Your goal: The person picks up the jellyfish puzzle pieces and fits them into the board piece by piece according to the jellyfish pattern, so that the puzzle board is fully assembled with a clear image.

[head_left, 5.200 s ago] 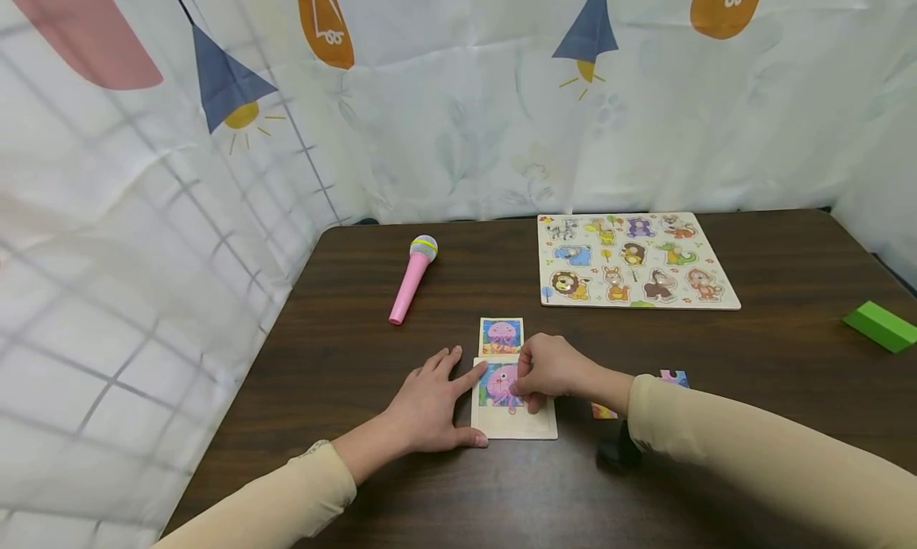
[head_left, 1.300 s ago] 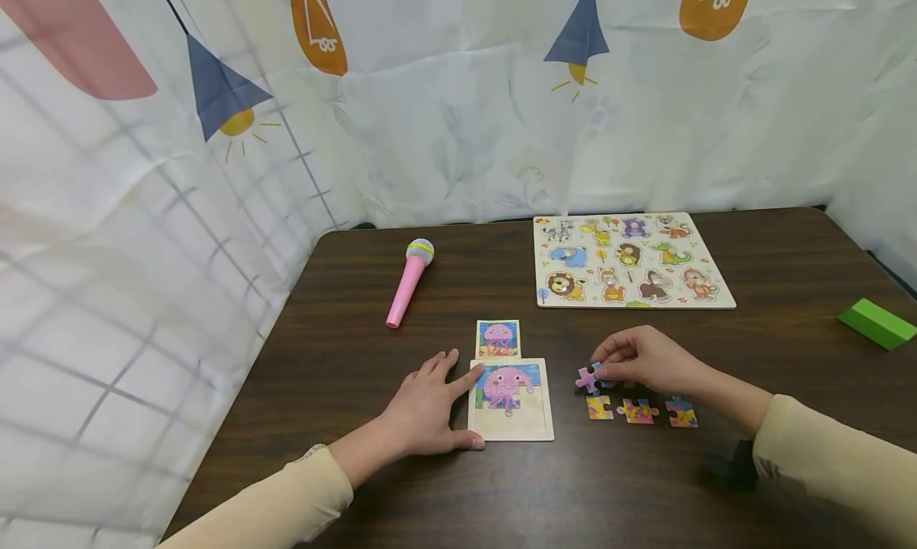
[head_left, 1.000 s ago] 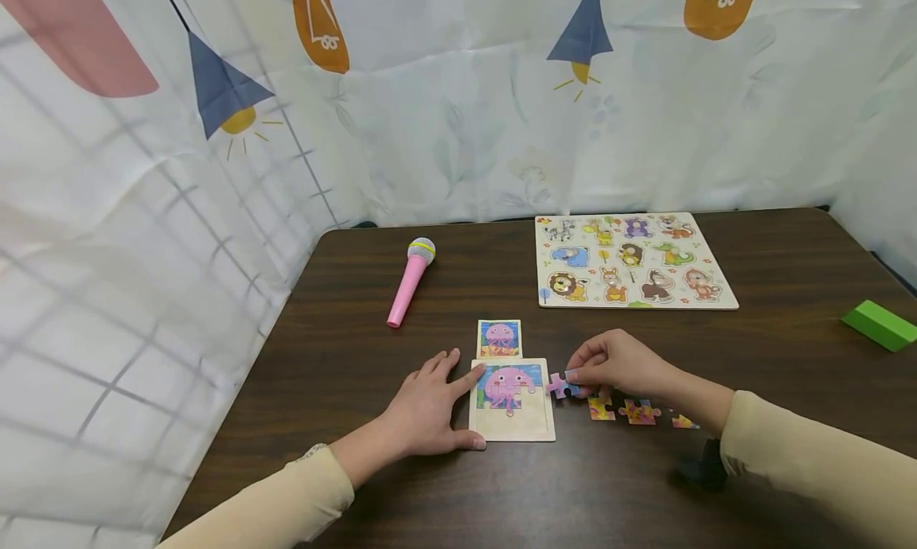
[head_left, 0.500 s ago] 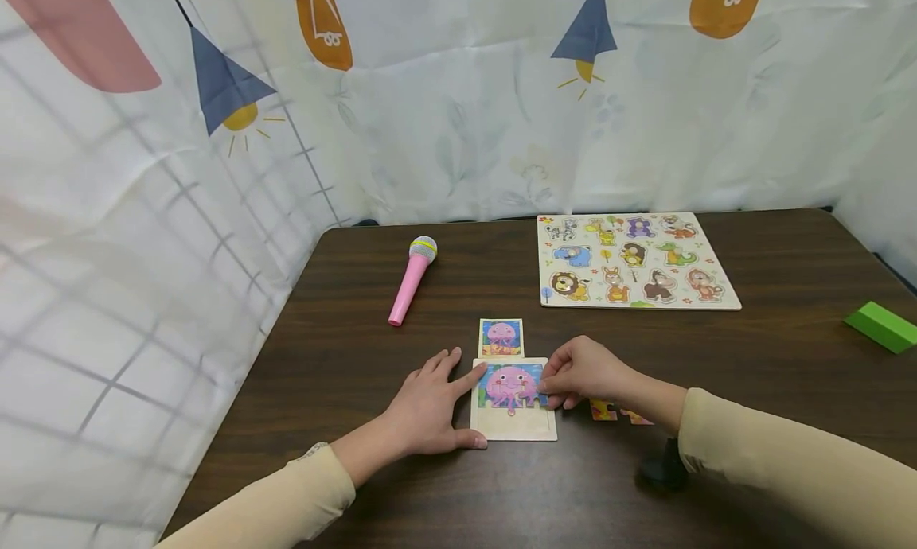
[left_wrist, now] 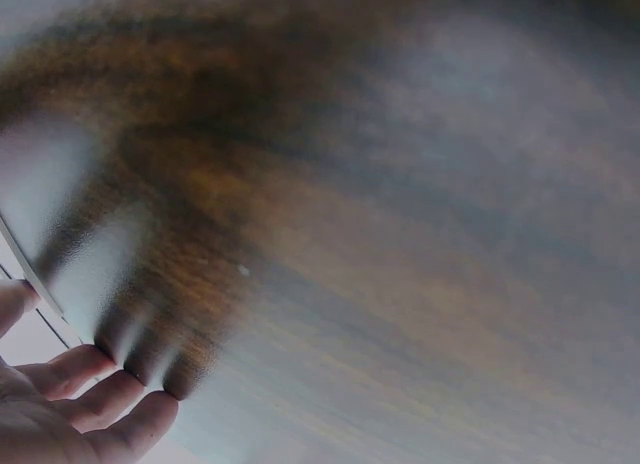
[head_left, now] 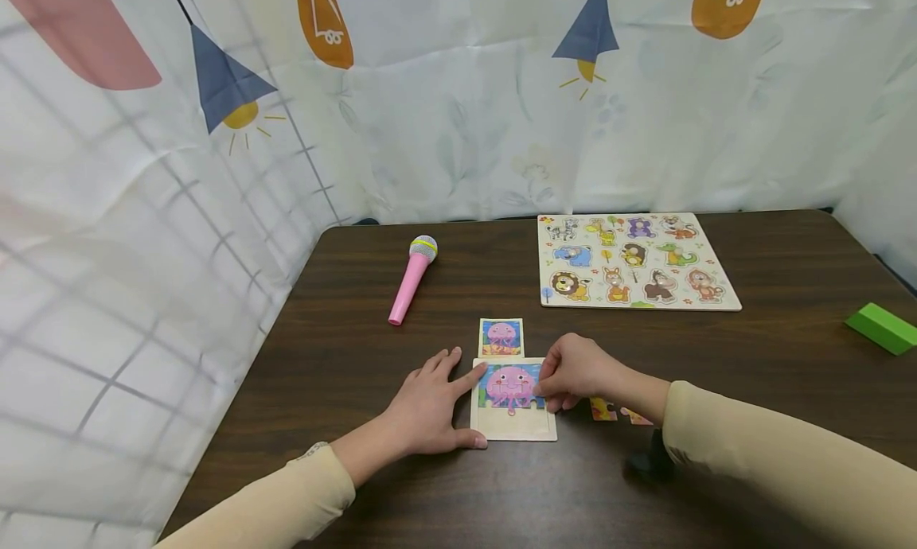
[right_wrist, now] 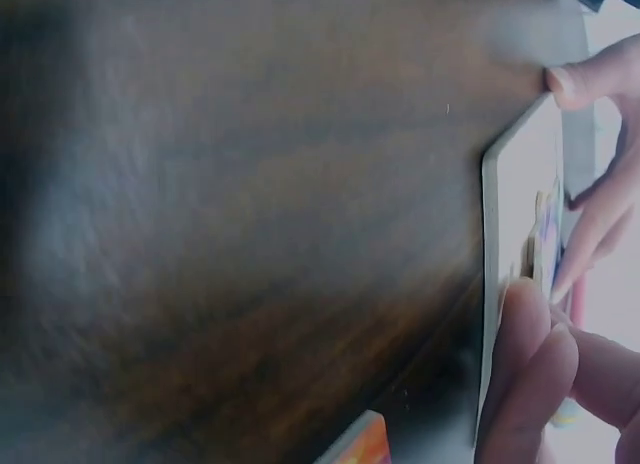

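The left hand is spread, index finger and thumb touching the tray along its left edge. At the opposite edge, the right hand pinches a piece set in the tray. Loose pieces crowd close under the right wrist. Ahead, a stretch of bench separates the left hand from the mic, the right from the board.
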Demonstrator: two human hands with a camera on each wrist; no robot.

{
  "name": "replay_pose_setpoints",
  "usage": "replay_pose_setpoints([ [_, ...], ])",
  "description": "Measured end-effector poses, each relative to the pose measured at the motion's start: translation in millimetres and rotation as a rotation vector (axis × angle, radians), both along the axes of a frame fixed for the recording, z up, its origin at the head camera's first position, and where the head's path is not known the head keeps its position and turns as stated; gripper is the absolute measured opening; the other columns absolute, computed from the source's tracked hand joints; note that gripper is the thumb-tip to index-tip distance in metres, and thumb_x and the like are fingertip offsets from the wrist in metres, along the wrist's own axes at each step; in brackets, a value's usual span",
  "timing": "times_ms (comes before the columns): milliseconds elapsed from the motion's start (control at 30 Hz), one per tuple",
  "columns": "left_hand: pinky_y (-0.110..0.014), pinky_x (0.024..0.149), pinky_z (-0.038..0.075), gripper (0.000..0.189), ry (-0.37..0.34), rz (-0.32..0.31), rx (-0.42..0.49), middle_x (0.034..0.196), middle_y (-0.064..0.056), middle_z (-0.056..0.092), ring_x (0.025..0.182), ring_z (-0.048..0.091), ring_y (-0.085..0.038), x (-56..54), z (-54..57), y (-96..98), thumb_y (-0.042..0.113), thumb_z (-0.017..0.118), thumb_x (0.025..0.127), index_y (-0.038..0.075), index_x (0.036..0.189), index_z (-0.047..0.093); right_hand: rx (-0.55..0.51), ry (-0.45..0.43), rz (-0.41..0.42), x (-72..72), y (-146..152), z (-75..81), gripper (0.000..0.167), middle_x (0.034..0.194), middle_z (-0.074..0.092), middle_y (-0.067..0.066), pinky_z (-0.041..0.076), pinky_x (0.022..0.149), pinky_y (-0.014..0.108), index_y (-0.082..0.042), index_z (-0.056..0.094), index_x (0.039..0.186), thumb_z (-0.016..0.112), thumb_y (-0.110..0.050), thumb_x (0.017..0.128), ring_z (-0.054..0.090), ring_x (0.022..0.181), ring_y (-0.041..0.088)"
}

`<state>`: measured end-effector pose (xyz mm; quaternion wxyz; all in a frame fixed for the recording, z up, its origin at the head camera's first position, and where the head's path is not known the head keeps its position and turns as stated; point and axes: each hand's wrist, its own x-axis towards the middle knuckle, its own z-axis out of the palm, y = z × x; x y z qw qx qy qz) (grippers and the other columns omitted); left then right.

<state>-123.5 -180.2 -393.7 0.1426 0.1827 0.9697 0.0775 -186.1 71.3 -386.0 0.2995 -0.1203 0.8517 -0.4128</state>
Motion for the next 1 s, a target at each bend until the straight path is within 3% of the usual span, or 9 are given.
replay_pose_setpoints([
  [300,-0.063,0.113,0.038,0.097,-0.007,0.001,0.002,0.166,-0.019,0.03,0.153,0.03,-0.043,0.6,0.5,0.5,0.069,0.075,0.078,0.028,0.159,0.039,0.053,0.016,0.031,-2.2,-2.3,1.6,0.015,0.062,0.071,0.005,0.056,0.053,0.023,-0.004,0.07,0.08,0.081,-0.01,0.087,0.067,0.052,0.008],
  [667,-0.063,0.113,0.038,0.098,-0.007,0.0,0.0,0.166,-0.02,0.03,0.152,0.03,-0.044,-0.1,0.3,0.3,0.071,0.074,0.078,0.028,0.159,0.039,0.131,0.138,0.056,0.8,-6.8,-1.7,0.029,0.054,0.064,0.002,0.05,0.047,0.024,-0.008,0.063,0.071,0.08,-0.023,0.09,0.06,0.046,0.009],
  [1000,-0.064,0.113,0.038,0.099,-0.009,0.003,0.0,0.166,-0.02,0.03,0.152,0.03,-0.044,-0.6,-0.4,-0.2,0.071,0.074,0.078,0.028,0.159,0.039,0.17,0.167,0.066,0.9,-10.4,-1.4,0.029,0.056,0.061,0.002,0.046,0.046,0.021,-0.009,0.062,0.072,0.081,-0.022,0.088,0.057,0.046,0.01],
])
